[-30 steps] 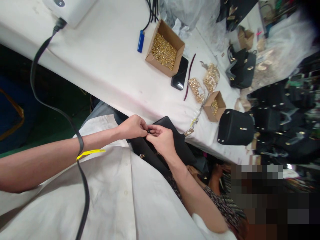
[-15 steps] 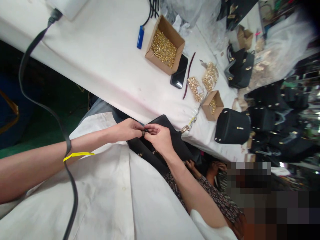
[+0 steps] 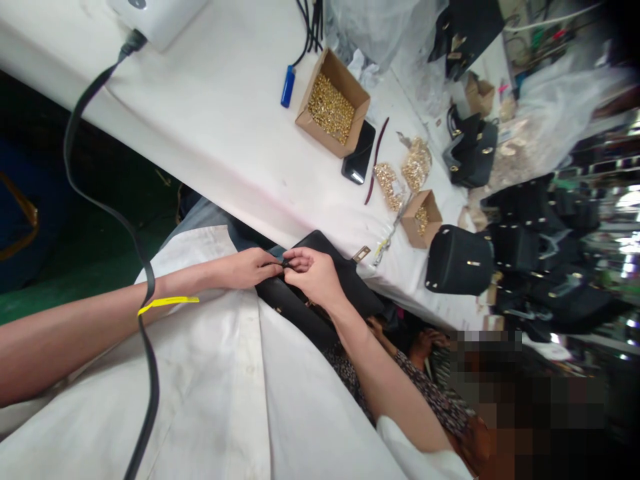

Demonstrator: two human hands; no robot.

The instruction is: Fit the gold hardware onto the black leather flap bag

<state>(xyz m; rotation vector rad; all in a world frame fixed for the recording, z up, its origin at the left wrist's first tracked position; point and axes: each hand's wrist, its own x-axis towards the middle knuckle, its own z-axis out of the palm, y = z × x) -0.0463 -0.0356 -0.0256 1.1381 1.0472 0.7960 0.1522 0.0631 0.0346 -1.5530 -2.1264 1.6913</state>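
A black handbag (image 3: 350, 290) rests on my lap against the edge of the white table (image 3: 210, 127). My left hand (image 3: 247, 267) and my right hand (image 3: 313, 273) meet over its near corner. Both are closed in a pinch on a small dark piece of the bag's edge between their fingertips. A gold tag (image 3: 361, 253) sticks out of the bag beside the table edge. Gold hardware shows on the bag below my right hand.
A cardboard box of gold fittings (image 3: 333, 107), a blue lighter (image 3: 287, 85), a phone (image 3: 359, 160), bags of gold parts (image 3: 405, 173), a smaller box (image 3: 421, 217) and black handbags (image 3: 457, 260) lie on the table. A black cable (image 3: 107, 220) crosses my left forearm. Another person sits at lower right.
Both hands stayed pinched together on the bag's corner, with small finger shifts. The view swung a little, so the table things sit slightly differently in frame.
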